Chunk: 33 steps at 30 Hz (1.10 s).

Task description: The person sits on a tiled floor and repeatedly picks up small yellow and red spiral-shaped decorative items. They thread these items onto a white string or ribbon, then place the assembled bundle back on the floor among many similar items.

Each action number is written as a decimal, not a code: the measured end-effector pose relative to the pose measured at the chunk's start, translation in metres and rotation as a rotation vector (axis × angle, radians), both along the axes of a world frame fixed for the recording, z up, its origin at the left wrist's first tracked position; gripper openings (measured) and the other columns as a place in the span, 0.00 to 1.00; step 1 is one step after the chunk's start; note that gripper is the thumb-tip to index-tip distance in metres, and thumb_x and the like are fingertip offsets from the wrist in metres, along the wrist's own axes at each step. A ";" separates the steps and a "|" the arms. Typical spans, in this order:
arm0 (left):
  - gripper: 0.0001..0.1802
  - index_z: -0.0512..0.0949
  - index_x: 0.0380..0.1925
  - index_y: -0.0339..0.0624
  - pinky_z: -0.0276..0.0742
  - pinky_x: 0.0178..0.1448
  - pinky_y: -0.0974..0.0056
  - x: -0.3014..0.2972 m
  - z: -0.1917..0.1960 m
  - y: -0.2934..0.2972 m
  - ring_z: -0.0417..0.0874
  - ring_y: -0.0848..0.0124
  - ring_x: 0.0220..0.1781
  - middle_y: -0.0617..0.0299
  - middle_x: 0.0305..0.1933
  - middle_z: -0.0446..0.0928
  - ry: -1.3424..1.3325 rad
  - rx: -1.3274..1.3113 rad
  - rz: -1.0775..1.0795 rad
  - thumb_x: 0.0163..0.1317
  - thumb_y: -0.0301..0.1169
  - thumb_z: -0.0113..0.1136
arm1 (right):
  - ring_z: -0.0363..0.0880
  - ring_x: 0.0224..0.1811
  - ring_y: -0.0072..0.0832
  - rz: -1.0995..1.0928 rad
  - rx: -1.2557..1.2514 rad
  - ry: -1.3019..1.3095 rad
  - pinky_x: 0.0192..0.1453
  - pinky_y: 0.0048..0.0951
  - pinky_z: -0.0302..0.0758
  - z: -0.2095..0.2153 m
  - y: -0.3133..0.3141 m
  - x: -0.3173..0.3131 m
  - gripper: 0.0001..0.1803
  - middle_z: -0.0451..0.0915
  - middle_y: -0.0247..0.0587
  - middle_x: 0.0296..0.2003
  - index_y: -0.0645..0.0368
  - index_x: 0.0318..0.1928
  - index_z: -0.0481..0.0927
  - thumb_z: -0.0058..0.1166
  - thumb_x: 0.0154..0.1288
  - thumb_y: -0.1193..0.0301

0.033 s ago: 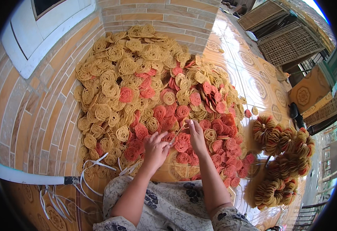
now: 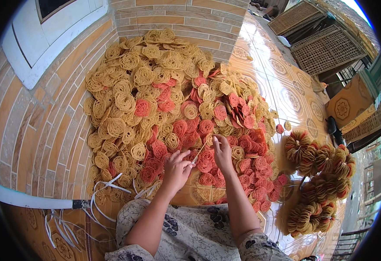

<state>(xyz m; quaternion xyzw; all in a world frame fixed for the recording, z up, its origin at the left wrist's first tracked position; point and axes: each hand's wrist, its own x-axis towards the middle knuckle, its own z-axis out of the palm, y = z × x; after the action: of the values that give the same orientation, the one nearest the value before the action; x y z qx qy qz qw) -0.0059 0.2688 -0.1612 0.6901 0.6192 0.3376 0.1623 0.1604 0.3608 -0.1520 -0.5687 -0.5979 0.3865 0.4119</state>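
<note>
In the head view, hardly any change can be made out from the picture just before: both hands are held in nearly the same place, and only the upper end of the thin pale strand (image 2: 199, 153) seems to be drawn slightly straighter. The work in hand is therefore judged to be at the same step.

The strand is slanted between the hands, above the pink rosettes (image 2: 205, 162). Its lower end is apparently pinched between the thumb and forefinger of the left hand (image 2: 177, 168), the other fingers being loosely spread. The right hand (image 2: 222, 152) is held near the upper end, thumb raised and fingers bent; whether anything is gripped there cannot be told.

Around them, tan rosettes (image 2: 125, 101) are heaped on the tiled floor (image 2: 291, 99). Ring-shaped bundles (image 2: 323, 154) are laid to the right, and white strips (image 2: 108, 183) are seen at the left.
</note>
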 end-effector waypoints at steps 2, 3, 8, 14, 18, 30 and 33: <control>0.08 0.85 0.34 0.41 0.62 0.68 0.54 -0.001 -0.005 0.003 0.70 0.55 0.63 0.62 0.59 0.76 -0.097 -0.054 -0.017 0.59 0.30 0.60 | 0.76 0.35 0.21 0.122 -0.010 0.048 0.43 0.25 0.72 0.003 0.002 0.003 0.20 0.78 0.34 0.36 0.65 0.48 0.79 0.45 0.74 0.58; 0.08 0.85 0.34 0.40 0.61 0.68 0.54 -0.002 -0.007 0.004 0.70 0.56 0.63 0.62 0.59 0.76 -0.115 -0.072 -0.010 0.59 0.30 0.61 | 0.75 0.34 0.21 0.214 -0.136 0.225 0.42 0.24 0.72 0.005 0.000 0.003 0.20 0.78 0.34 0.36 0.64 0.47 0.79 0.46 0.74 0.58; 0.16 0.79 0.47 0.39 0.63 0.68 0.52 -0.003 -0.003 0.004 0.71 0.55 0.63 0.56 0.57 0.76 -0.368 -0.201 -0.015 0.60 0.32 0.63 | 0.70 0.29 0.15 0.433 -0.235 0.292 0.38 0.19 0.70 0.012 -0.014 -0.010 0.14 0.77 0.28 0.29 0.65 0.38 0.79 0.53 0.71 0.65; 0.23 0.69 0.55 0.41 0.71 0.59 0.54 0.006 0.014 0.003 0.76 0.55 0.57 0.47 0.49 0.77 -0.175 0.110 0.104 0.62 0.36 0.62 | 0.72 0.30 0.14 0.434 -0.282 0.473 0.37 0.19 0.71 0.017 -0.020 -0.019 0.11 0.77 0.29 0.28 0.63 0.36 0.78 0.51 0.72 0.67; 0.14 0.73 0.48 0.38 0.74 0.45 0.55 0.002 0.011 0.004 0.81 0.55 0.40 0.52 0.35 0.79 -0.540 -0.369 -0.019 0.68 0.35 0.54 | 0.72 0.31 0.15 0.348 -0.290 0.587 0.37 0.19 0.72 0.012 -0.021 -0.021 0.11 0.76 0.29 0.29 0.63 0.36 0.76 0.50 0.72 0.68; 0.12 0.80 0.39 0.42 0.56 0.24 0.77 0.013 -0.022 0.004 0.61 0.86 0.21 0.77 0.23 0.64 -1.073 -0.548 0.023 0.73 0.36 0.49 | 0.80 0.38 0.41 0.001 0.438 -0.668 0.47 0.34 0.76 -0.046 0.012 0.015 0.20 0.75 0.53 0.48 0.64 0.53 0.76 0.58 0.65 0.64; 0.12 0.80 0.46 0.42 0.57 0.25 0.78 0.014 -0.022 0.001 0.63 0.87 0.23 0.74 0.26 0.71 -1.076 -0.622 0.023 0.71 0.34 0.52 | 0.80 0.35 0.45 0.069 0.310 -0.487 0.41 0.37 0.77 -0.043 0.012 0.018 0.15 0.79 0.53 0.40 0.65 0.47 0.79 0.60 0.61 0.69</control>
<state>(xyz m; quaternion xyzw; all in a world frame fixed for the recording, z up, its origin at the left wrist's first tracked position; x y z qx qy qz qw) 0.0081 0.2699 -0.1827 0.3367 0.5274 0.4436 0.6416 0.1787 0.3726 -0.1955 -0.5542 -0.7501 0.1565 0.3250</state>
